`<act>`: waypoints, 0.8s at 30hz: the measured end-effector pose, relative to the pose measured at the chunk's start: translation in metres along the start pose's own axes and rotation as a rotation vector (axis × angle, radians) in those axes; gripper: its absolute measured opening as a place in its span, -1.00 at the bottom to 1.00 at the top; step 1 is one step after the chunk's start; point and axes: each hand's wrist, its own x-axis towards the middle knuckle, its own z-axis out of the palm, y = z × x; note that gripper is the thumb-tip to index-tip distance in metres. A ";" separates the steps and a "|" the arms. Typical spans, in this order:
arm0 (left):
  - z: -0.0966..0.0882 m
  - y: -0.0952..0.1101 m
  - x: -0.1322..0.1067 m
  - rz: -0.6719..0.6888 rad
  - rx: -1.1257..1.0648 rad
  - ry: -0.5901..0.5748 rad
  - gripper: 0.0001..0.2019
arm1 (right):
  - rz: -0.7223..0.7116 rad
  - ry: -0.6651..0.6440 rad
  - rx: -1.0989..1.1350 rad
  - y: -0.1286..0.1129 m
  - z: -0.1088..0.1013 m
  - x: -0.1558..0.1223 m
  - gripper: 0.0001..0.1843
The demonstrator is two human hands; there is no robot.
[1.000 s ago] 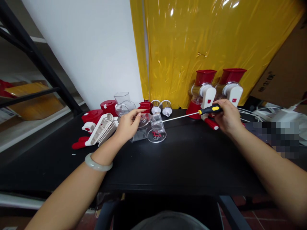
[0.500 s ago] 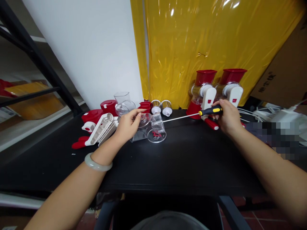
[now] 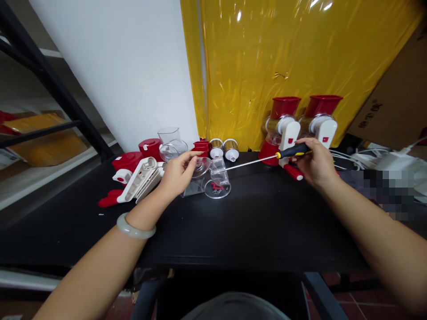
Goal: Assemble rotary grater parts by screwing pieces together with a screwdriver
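My right hand (image 3: 318, 164) is closed round the black and yellow handle of a long screwdriver (image 3: 251, 162). The shaft points left, and its tip meets a clear plastic housing (image 3: 218, 171) lying on the black table. My left hand (image 3: 179, 175), with a pale bangle on its wrist, grips the left part of this housing between thumb and fingers. A clear round disc with red and white print (image 3: 217, 188) lies flat at the housing's front right. Whether the tip sits in a screw is too small to tell.
Two red and white rotary graters (image 3: 283, 126) stand at the back right. Two metal drums (image 3: 231, 150) lie behind the housing. Left of my hand are white crank arms (image 3: 138, 180), red bases (image 3: 126, 161) and another clear part (image 3: 173, 149). White cables (image 3: 360, 158) lie far right.
My right fingers have shifted slightly round the screwdriver handle, covering more of its end. My left hand and the clear housing stay in place.
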 end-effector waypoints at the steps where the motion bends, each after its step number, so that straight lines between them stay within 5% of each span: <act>1: 0.000 0.001 0.000 0.000 0.001 0.002 -0.62 | 0.011 -0.004 0.014 -0.001 0.000 0.000 -0.90; 13: -0.003 0.011 0.000 -0.023 -0.055 -0.040 -0.53 | 0.007 0.004 0.089 -0.002 0.001 -0.001 -0.73; 24: -0.015 0.018 0.001 0.083 0.093 -0.263 -0.42 | -0.070 0.104 -0.072 0.001 0.001 0.001 -0.76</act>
